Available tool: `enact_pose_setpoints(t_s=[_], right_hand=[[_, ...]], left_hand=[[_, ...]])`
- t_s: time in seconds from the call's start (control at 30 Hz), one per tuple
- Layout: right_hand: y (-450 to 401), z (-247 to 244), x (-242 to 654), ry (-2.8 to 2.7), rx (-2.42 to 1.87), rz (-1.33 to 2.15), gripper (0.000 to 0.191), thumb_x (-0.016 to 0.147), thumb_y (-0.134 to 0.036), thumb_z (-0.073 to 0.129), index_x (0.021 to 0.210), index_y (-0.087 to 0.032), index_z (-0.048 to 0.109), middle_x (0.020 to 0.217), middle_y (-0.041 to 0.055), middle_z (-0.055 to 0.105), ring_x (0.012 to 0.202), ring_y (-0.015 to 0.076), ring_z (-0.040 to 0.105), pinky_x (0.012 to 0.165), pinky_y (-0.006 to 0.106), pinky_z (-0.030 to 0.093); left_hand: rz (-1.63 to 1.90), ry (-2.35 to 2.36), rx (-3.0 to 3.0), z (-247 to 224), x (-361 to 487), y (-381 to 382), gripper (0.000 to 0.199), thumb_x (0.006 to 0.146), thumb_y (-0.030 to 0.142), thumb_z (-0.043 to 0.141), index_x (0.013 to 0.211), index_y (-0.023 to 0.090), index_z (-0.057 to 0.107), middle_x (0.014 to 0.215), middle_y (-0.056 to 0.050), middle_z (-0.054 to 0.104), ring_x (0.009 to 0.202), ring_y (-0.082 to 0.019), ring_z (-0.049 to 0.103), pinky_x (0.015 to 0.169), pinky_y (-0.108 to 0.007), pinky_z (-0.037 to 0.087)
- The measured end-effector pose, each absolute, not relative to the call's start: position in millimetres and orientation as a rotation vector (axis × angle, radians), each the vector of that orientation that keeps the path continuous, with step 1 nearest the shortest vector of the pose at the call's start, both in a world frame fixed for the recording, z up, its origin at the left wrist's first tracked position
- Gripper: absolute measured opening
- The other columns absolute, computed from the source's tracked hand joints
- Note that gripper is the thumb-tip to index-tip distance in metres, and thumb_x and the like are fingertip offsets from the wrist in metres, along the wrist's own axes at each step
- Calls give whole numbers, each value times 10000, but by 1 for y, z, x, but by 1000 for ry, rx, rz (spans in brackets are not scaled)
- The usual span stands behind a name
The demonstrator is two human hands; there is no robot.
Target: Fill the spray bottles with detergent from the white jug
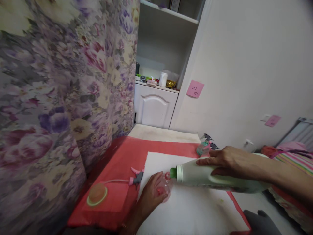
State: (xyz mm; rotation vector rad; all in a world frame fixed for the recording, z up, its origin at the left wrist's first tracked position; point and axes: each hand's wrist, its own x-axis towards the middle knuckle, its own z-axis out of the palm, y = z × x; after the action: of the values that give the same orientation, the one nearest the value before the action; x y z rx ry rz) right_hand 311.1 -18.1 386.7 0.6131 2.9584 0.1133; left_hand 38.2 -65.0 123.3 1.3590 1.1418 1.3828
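Note:
My left hand [151,193] is wrapped round a small clear pink spray bottle [168,183], standing with its mouth up. From above, my right hand [226,159] grips a large pale green jug [195,173]. The jug lies tipped almost level, its green spout [173,173] right beside the small bottle's mouth; I cannot tell whether they touch, and no stream of liquid can be made out. Left of my left hand lies a pink and grey trigger spray head [137,178] with its thin tube. Near the tube's end is a round orange thing with a pale green rim [97,194].
A white sheet [190,209] lies over a red cloth [114,163] on the table. Another spray bottle [202,148], greenish and clear, stands behind the jug. A floral curtain [73,98] hangs at the left. Behind stands a white cabinet [154,106]; bedding [295,156] is at the right.

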Motion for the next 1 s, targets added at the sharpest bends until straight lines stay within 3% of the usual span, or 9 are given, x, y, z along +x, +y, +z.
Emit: enact_pose_setpoints(t_s=[0.13,1.0], right_hand=[[-17,386,311,2956,595,153,411,974,-368,446,1380,-310,471,922,54,638,652,158,597,595,290,418],[-20,391,307,2899,580,189,413,988,-374,414,1394,-307,441,927,59,625,667,164,595,607,297,421]], left_hand=[[1376,1147,1400,120,37,-64,615,677,134,666,1266,222,510,1352,-112,540,1260,-253,510,1088,-415,381],[1348,1245,1463,132,36,-68,632,625,103,665,1230,231,530,1332,-111,566,1262,-285,506,1109,-448,345]])
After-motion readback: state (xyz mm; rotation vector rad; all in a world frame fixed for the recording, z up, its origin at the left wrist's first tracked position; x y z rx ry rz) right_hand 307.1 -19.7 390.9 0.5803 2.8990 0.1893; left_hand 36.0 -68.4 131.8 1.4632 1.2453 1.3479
